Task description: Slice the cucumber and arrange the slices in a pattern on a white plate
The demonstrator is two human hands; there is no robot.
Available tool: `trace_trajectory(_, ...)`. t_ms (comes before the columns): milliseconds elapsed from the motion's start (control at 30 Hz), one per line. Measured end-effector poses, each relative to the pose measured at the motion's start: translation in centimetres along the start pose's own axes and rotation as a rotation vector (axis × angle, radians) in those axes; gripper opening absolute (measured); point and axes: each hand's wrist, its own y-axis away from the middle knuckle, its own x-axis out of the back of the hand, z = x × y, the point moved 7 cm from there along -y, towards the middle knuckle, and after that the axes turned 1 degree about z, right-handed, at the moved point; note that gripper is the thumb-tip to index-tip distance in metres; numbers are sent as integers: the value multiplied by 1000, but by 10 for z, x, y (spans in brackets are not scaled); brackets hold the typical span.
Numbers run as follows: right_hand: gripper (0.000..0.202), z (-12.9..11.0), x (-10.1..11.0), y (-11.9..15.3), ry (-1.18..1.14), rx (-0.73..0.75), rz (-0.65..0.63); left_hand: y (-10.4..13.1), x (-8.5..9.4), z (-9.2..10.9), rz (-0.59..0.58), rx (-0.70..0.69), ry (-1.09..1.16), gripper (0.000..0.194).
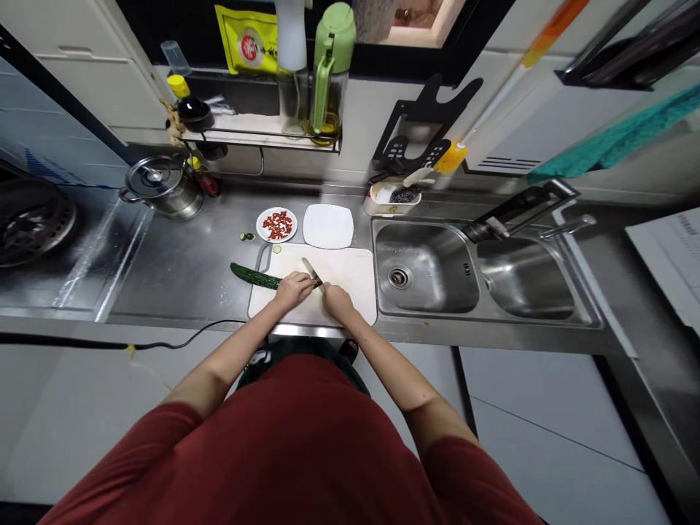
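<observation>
A long dark green cucumber [252, 275] lies across the white cutting board [350, 273], its left part sticking out past the board's grey handle. My left hand [294, 290] is closed over the cucumber near its right end. In my right hand [337, 302] is a knife [310, 267], its blade pointing up and to the left, right against the cucumber's end by my left fingertips. One pale cucumber slice [277, 249] rests at the board's upper left. Small cucumber end pieces [247, 236] sit on the counter beyond it.
Behind the board stand a plate of chopped red pieces [277, 224] and a white square plate [328, 226]. A double steel sink [426, 266] is on the right, a lidded pot [164, 186] at the back left. Bottles [328, 80] stand on a shelf above.
</observation>
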Motion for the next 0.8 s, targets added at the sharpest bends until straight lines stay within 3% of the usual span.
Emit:
trace_trajectory(367,30,12,-7,20,18,-38,-40,0,-1,0,2,1,-4,25)
trace_trajectory(800,27,7,-12,3,33,7,23,0,0,1,-1,6,-13,24)
